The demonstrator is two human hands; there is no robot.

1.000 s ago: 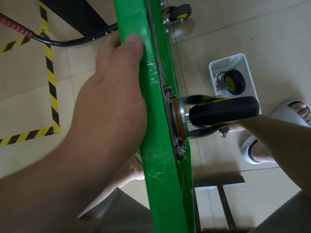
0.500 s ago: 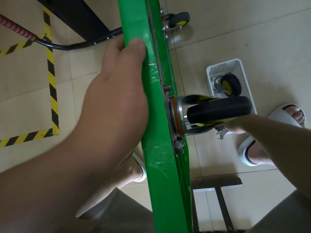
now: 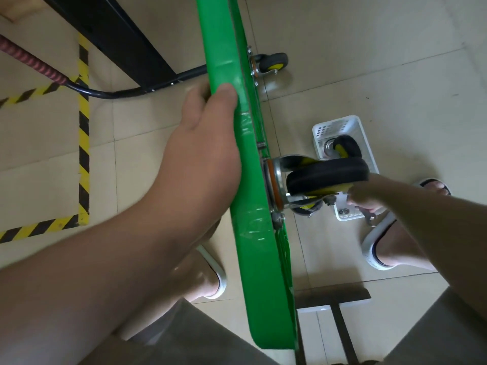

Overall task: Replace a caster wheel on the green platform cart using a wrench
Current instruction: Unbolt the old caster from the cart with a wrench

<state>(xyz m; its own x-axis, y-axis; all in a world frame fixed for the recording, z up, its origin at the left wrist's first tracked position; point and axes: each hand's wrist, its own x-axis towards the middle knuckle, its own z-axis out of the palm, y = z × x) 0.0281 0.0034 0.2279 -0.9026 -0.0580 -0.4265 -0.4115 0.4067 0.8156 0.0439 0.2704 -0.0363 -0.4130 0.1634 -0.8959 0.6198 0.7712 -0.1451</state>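
Green platform cart [image 3: 253, 259] stands on edge on the floor. Our left hand [image 3: 200, 164] grips its top edge, fingers wrapped over the deck. The near caster wheel [image 3: 326, 177] is mounted and sticks out sideways. Our right hand [image 3: 366, 196] sits just beneath it, fingers curled round a wrench [image 3: 369, 217], over the white basket [image 3: 332, 127] that holds a spare caster [image 3: 345, 150].

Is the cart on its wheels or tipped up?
Tipped on edge: the green platform cart stands upright, caster wheel sticking out sideways.
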